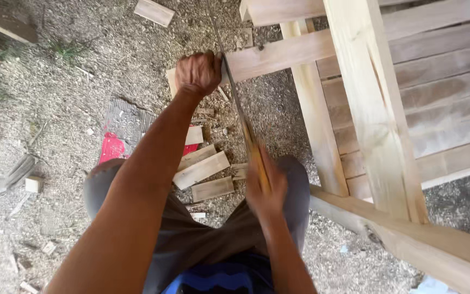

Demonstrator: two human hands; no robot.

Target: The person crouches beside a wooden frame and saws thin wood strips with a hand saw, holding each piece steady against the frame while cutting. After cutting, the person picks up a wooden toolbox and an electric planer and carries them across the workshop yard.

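Left hand (198,72) at 12 o'clock, fist clamped on end of horiz. rail (278,53) of pale wooden frame (365,109). Right hand (265,188) near centre, blurred, closed round wooden handle of handsaw (240,111); blade running up toward 12, touching rail just beside left fist. Offcut blocks (202,170) on sawdust ground (55,109) betw. knees; red scrap (111,147) at 9 o'clock.

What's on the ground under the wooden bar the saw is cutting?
Below the wooden bar lie sawdust and short offcut blocks, beside a red and grey sheet. The left hand grips the bar's end, hiding the ground under it. The right hand holds the saw.
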